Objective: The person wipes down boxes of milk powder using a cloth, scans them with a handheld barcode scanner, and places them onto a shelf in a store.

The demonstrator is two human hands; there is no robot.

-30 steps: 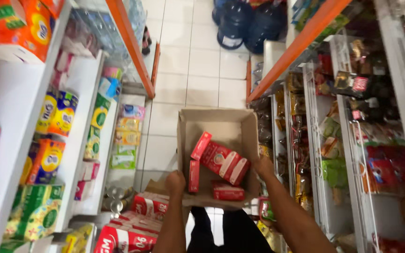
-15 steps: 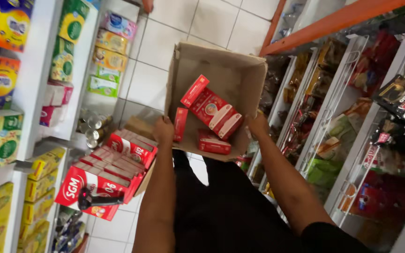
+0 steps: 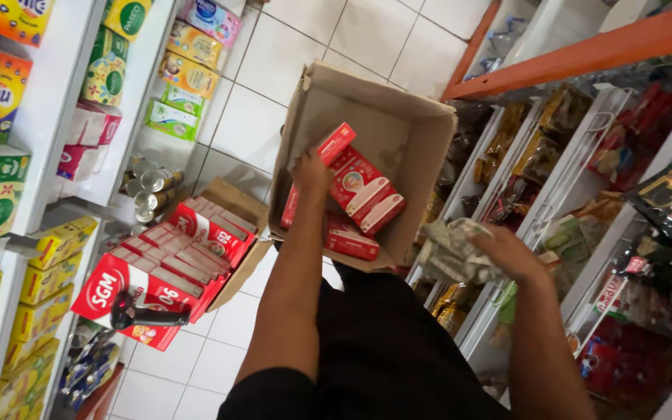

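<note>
Right now left hand [image 3: 310, 173] reaches into the open cardboard box [image 3: 398, 117], fingers curled on a red carton [image 3: 334, 145] among other red cartons [image 3: 367, 190]. Right hand [image 3: 507, 253] is closed on a crumpled cloth [image 3: 453, 253] beside the box, near the snack shelves [image 3: 585, 179]. Bigger box of red cartons [image 3: 176, 260] sits lower left.
</note>
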